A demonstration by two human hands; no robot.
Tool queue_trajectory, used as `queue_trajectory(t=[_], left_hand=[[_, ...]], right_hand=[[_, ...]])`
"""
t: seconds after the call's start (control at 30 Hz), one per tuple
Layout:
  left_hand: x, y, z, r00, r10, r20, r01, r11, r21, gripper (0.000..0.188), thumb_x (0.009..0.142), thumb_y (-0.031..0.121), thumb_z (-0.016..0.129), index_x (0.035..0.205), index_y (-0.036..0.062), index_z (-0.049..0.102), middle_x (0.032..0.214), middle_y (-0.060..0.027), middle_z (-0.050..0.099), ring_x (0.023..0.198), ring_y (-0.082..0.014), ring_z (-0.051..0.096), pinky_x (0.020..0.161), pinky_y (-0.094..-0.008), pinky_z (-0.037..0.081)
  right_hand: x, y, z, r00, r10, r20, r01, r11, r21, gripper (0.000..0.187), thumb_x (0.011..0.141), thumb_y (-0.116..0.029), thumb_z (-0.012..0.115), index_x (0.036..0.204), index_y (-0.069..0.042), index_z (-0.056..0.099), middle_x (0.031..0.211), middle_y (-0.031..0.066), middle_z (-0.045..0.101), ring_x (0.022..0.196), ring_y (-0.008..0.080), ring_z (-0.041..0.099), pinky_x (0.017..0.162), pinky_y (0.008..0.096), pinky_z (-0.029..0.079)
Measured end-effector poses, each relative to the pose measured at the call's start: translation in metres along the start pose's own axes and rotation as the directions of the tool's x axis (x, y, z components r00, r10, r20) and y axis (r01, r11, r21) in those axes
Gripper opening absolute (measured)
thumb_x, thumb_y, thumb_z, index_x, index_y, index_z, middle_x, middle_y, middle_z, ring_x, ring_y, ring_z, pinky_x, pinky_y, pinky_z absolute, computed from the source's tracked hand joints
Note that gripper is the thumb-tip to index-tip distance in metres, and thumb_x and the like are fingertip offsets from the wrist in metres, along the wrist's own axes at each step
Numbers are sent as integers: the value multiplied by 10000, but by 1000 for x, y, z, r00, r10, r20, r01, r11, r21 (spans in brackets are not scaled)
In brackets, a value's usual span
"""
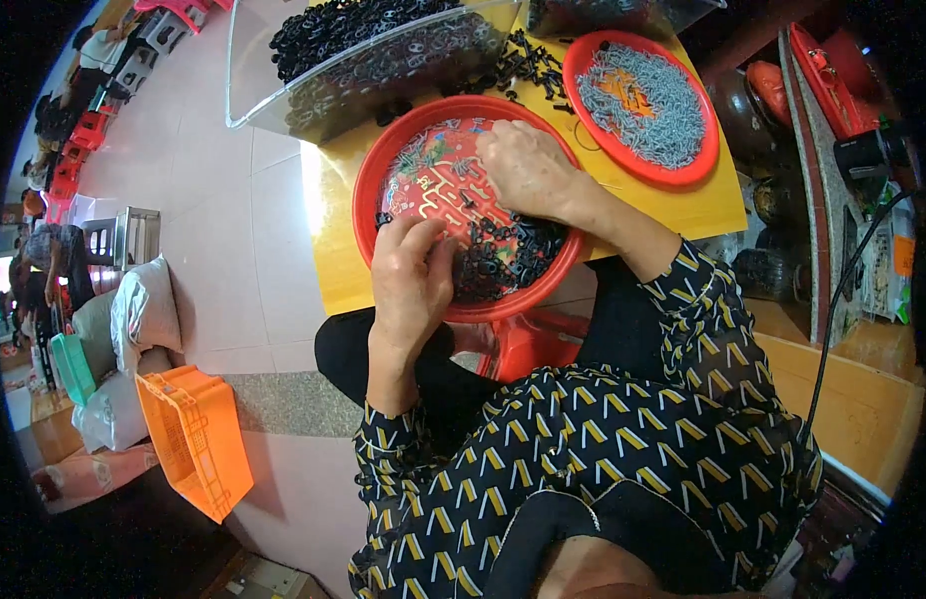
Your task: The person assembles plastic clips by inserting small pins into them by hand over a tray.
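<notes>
A round red tray [360, 185] with a printed bottom lies in front of me. Small black plastic parts [513, 255] are heaped on its near right side, and a few grey screws [415, 155] lie toward its far left. My left hand [408, 280] is over the near left rim, its fingers curled, with a small black plastic part [384, 219] at the fingertips. Over the far right of the tray is my right hand [528, 172], fingers bent and closed downward; whatever they hold is hidden beneath the hand.
A second red tray [715, 140] full of grey screws stands to the right on the yellow tabletop [338, 250]. Behind are a clear bin [245, 110] of black rings and loose black pieces [528, 65]. An orange crate [198, 439] is on the floor at left, near white sacks [145, 304].
</notes>
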State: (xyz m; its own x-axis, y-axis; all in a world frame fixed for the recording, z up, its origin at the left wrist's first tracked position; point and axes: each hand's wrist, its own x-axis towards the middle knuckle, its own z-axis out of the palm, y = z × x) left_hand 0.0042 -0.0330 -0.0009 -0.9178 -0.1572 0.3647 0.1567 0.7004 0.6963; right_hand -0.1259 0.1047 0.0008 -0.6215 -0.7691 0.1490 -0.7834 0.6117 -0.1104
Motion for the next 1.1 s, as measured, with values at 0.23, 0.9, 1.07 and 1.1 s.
queue_trajectory(t=[0.23,0.9,1.07,1.1], left_hand=[[17,1,19,965,227,135,-244,961,128,133,618,7,580,745,41,601,712,-118,513,698,-289,487,624,-370,404],[-11,17,9,916,-369,156,367,618,-695,226,740,-48,578,961,-7,555,772,-6,565,707,-74,516,651,-181,405],[-20,12,4,826,-469,313,448,208,-869,170,756,-18,579,921,-9,540,759,-36,567,653,-102,532,583,-204,430],[-21,13,3,825,-473,310,446,206,-871,170,756,-18,579,921,-9,540,759,-36,567,653,-102,532,583,-204,430]], right_hand=[[-19,3,-21,985,90,-145,-23,911,411,96,744,-46,468,818,14,477,727,177,532,691,346,529,619,398,430],[-55,-14,-31,939,227,258,-282,81,956,123,755,12,537,876,1,561,750,-17,540,696,38,489,610,174,413],[-48,-19,-14,972,230,37,-120,360,925,72,758,-9,536,825,7,555,750,31,548,664,100,532,579,223,436],[-46,-19,-14,974,225,40,-121,359,925,72,758,-9,536,825,7,555,750,31,548,664,100,532,579,223,436]])
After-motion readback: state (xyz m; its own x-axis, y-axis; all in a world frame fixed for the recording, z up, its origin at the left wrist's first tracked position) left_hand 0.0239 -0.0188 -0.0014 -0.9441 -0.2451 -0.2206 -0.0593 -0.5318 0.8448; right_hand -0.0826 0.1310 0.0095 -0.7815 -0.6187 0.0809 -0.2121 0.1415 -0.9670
